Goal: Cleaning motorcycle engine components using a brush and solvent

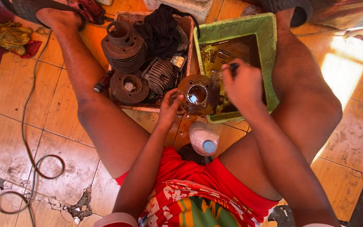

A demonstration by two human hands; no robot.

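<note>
So a rusty round engine part (197, 94) with a hole through its middle is being held over the edge of a green tray (269, 38), right between the spread legs of a person seated on the tiled floor (13, 109). It's steadied by the left hand (169, 105), whose fingers are curled against its left rim. The right hand (243, 84) is closed around a dark-handled tool (233, 67), most likely a brush, with the tip pointed down at the part; the tip itself is blurred.

Dirty brown liquid and a few small bolts (219, 54) can be seen inside the green tray. Just to the left, a rusty tray (124, 17) is packed with a finned cylinder (123, 47), a finned head (161, 75), a round rusty disc (129, 87) and a black cloth (162, 29). A plastic bottle with a blue cap (203, 138) is stood on the floor near the red shorts (190, 172), just below the part. A cable (30, 155) is looped on the tiles at the left.
</note>
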